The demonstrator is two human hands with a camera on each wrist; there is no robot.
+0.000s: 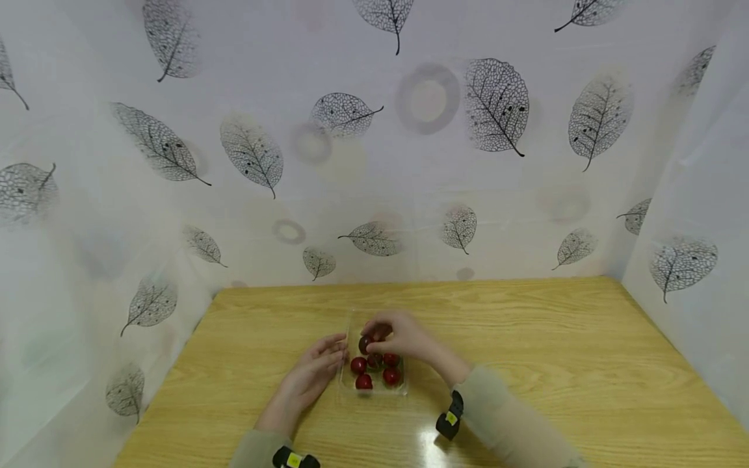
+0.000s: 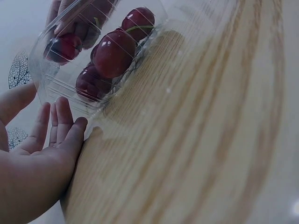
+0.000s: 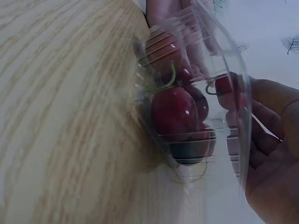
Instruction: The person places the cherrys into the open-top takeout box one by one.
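Note:
A clear plastic box (image 1: pixel 380 390) on the table holds several dark red cherries (image 1: pixel 391 376), some with green stems. My right hand (image 1: pixel 400 336) reaches into the box from the right and pinches one cherry (image 1: pixel 366 344) between thumb and fingers. Through the box wall, that held cherry (image 2: pixel 64 48) shows in the left wrist view, above the others. My left hand (image 1: pixel 312 376) is at the box's left side with its fingers extended; in the left wrist view the fingertips are at the box wall, and whether they press on it I cannot tell.
The box stands on a light wooden table (image 1: pixel 526 351). Pale sheets (image 1: pixel 374 169) printed with leaf shapes rise behind and on both sides. Black bands (image 1: pixel 449 416) are strapped on both wrists.

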